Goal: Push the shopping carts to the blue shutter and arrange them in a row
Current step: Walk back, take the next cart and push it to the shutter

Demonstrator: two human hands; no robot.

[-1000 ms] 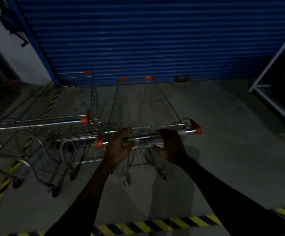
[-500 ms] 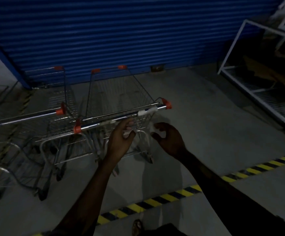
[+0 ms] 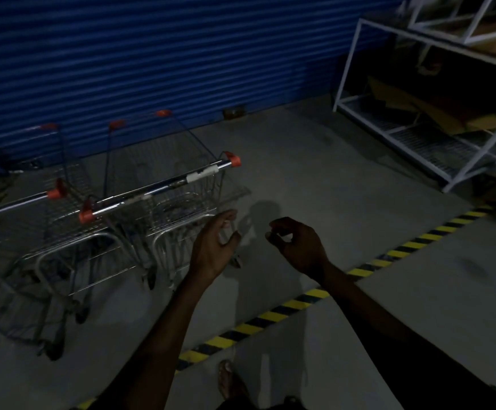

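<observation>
Clearly empty: left hand [image 3: 214,247], right hand [image 3: 297,247], loosely curled.

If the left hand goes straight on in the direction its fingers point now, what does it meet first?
Probably the right rear corner of the right-hand cart, just below its handle. Depth is unclear, so the left hand might instead slip past toward the blue shutter.

left hand [image 3: 215,247]: extended, fingers relaxed, holding nothing | right hand [image 3: 298,247]: fingers loosely curled, holding nothing
</observation>
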